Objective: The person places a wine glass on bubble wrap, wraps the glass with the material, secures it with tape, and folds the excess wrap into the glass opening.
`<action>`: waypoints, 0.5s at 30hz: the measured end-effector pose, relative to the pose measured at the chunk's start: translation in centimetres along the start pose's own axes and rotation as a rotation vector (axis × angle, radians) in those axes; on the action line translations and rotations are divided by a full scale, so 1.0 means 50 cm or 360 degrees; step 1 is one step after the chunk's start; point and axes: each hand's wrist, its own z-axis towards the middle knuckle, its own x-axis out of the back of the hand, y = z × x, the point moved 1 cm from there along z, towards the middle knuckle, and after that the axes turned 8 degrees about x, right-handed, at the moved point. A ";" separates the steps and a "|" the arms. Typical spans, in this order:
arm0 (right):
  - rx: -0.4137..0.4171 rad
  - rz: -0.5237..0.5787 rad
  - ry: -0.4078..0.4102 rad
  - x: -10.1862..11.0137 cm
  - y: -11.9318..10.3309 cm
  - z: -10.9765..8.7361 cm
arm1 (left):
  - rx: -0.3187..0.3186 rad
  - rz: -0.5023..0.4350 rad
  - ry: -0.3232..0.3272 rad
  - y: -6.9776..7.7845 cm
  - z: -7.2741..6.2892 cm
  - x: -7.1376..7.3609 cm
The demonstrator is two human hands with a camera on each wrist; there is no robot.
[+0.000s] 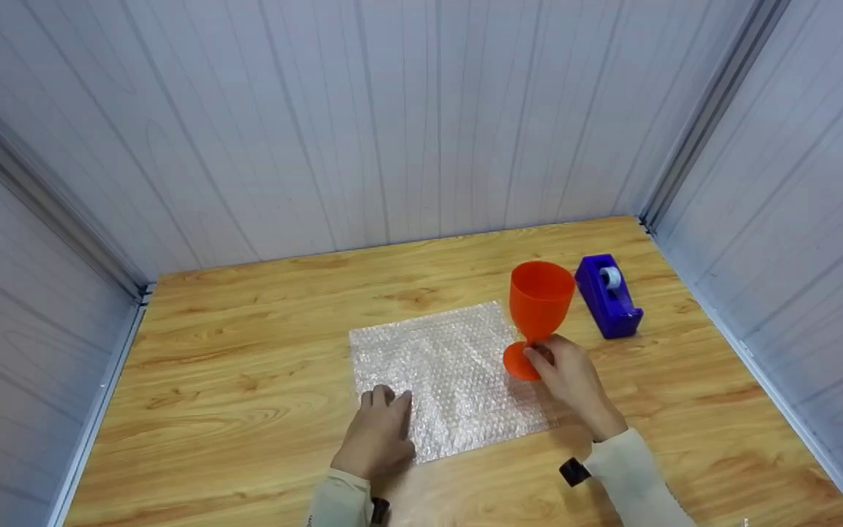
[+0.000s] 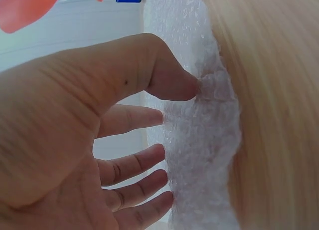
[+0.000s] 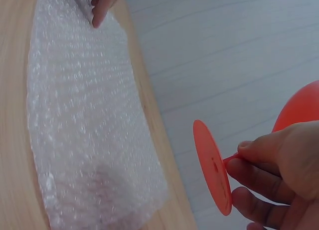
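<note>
An orange-red plastic goblet (image 1: 541,296) is held by the stem in my right hand (image 1: 571,377), its cup upward and its round foot (image 3: 212,167) hanging above the bubble wrap. The sheet of bubble wrap (image 1: 451,373) lies flat on the wooden table. My left hand (image 1: 377,432) rests on its near left corner; in the left wrist view the fingertips and thumb (image 2: 174,80) touch the sheet with the fingers spread. In the right wrist view, thumb and fingers pinch the thin stem just above the foot.
A blue tape dispenser (image 1: 608,296) with a roll of clear tape stands right of the goblet, toward the back. White panel walls (image 1: 392,124) close off the back and both sides of the wooden table (image 1: 231,380).
</note>
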 end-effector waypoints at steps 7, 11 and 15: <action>-0.0027 0.0045 -0.0091 -0.001 -0.010 -0.002 | -0.0017 -0.0031 -0.0023 0.016 0.004 -0.007; -0.0049 0.0074 -0.0131 -0.001 -0.019 -0.004 | -0.0037 -0.0039 -0.0033 0.023 0.006 -0.015; -0.0035 0.0073 -0.0137 -0.003 -0.026 -0.006 | -0.0064 -0.0020 -0.0026 0.030 0.009 -0.022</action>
